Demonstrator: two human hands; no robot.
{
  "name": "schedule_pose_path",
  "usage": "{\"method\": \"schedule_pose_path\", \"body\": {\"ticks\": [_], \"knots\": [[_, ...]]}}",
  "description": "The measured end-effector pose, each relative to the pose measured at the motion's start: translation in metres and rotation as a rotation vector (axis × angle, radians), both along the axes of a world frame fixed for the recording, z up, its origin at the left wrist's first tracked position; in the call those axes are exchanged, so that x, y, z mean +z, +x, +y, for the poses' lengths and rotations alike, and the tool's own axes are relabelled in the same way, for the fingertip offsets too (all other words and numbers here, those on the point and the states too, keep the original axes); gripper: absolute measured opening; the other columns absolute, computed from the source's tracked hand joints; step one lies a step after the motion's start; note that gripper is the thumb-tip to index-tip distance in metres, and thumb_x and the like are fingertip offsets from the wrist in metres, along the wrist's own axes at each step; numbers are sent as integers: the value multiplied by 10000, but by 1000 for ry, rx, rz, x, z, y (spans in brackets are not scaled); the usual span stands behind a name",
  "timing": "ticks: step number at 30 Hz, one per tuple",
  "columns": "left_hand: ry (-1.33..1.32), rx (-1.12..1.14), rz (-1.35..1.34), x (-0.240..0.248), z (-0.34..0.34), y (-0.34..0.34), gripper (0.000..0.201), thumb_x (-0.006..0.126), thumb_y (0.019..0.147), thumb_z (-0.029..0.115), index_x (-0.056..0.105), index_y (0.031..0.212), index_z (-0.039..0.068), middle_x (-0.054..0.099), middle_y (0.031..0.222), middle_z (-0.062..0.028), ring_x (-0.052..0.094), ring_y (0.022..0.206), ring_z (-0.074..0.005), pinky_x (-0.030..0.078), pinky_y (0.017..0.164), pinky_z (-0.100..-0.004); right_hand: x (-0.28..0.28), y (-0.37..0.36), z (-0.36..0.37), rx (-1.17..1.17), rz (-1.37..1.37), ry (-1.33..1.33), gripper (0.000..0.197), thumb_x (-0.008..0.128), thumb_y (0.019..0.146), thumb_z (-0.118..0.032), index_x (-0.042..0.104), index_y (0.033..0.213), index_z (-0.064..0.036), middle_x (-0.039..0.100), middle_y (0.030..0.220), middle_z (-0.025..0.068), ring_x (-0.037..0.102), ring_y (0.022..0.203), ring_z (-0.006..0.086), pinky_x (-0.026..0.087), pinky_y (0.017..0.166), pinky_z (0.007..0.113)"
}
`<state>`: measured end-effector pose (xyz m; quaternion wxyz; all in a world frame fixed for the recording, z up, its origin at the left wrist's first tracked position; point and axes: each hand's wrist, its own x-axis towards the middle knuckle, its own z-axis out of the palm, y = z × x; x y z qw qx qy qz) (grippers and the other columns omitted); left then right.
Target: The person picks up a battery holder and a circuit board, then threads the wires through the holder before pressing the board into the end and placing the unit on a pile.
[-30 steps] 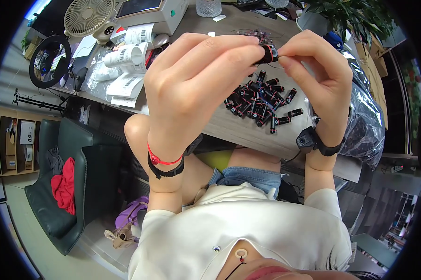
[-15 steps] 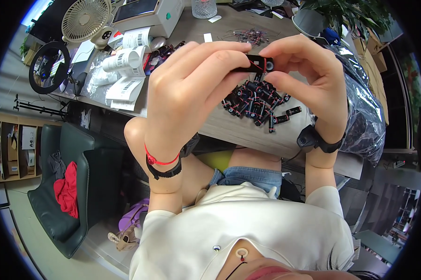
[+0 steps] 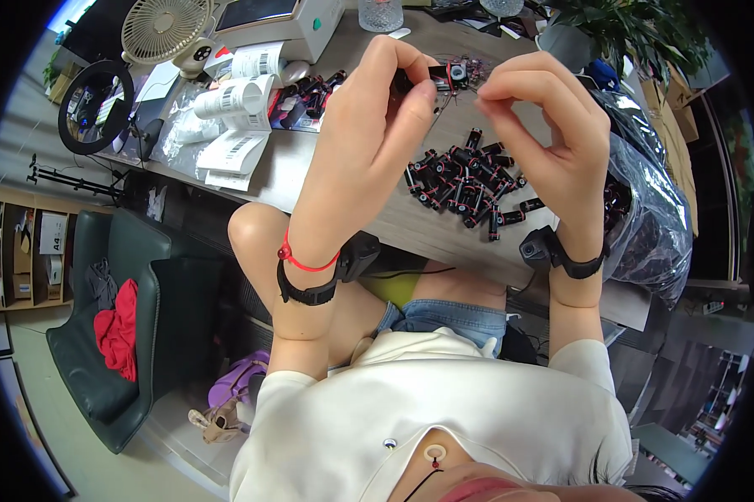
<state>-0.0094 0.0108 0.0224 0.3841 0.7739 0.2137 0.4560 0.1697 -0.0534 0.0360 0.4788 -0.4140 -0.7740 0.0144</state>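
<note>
My left hand (image 3: 377, 125) is raised over the table with its fingers closed around a small black cylinder (image 3: 458, 75) that has red trim and a round, glassy end. That end points toward my right hand, and the fingers cover the rest. To its right, my right hand (image 3: 552, 125) is curled, with thumb and forefinger pinched together; whatever may be between the tips is too small to make out. Below both hands a pile of similar black cylinders with red bands (image 3: 465, 180) lies on the grey table (image 3: 393, 222). Thin, tangled wiry pieces (image 3: 477, 67) lie behind the hands.
At the left are a fan (image 3: 166, 32), a ring light (image 3: 95, 107), white label sheets (image 3: 235, 155) and more dark pieces (image 3: 314, 94). A large clear plastic bag (image 3: 653, 217) stands on the right, below a potted plant (image 3: 636, 33). A green armchair (image 3: 101, 393) is at lower left.
My hands have moved apart. The left hand, still holding the cylinder, has turned and moved up and away. My right hand has come off the cylinder, its fingertips now pinched together.
</note>
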Motion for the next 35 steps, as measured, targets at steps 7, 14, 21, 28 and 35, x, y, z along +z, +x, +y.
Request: {"method": "schedule_pose_path", "body": {"ticks": [7,14,21,28,35], "knots": [[238,136,45,-2,-2,3,95,530,874,30,471,943,1,545,767,-129,528,655,-267,422,594,-352,-1,-6,5,-93,-60,93,189,580,775,128,571,937,30,572,882,79,567,785,144,468,712,229],[480,218,74,-7,-2,5,96,527,875,21,467,949,14,540,774,-138,541,717,-315,433,631,-380,-8,-14,9,-174,-45,84,161,575,807,101,562,947,22,564,918,63,565,808,122,466,704,218],[382,199,-5,-6,-3,6,108,492,906,29,421,984,7,551,796,-147,554,729,-332,448,639,-379,-17,-20,8,36,475,-163,191,579,847,57,572,1030,5,557,959,30,562,838,84,470,715,205],[271,136,19,-4,1,0,118,465,935,51,391,1024,25,614,978,-171,594,786,-325,471,675,-375,-21,-17,18,84,437,-234,255,610,836,36,576,1087,19,583,968,44,577,799,90,485,723,226],[469,356,33,-6,18,-7,62,433,972,91,424,1015,47,608,1169,-105,510,784,-90,411,697,-213,-14,-10,14,10,563,-464,209,572,890,-47,601,1097,-32,484,1263,120,552,1042,125,469,796,233]]}}
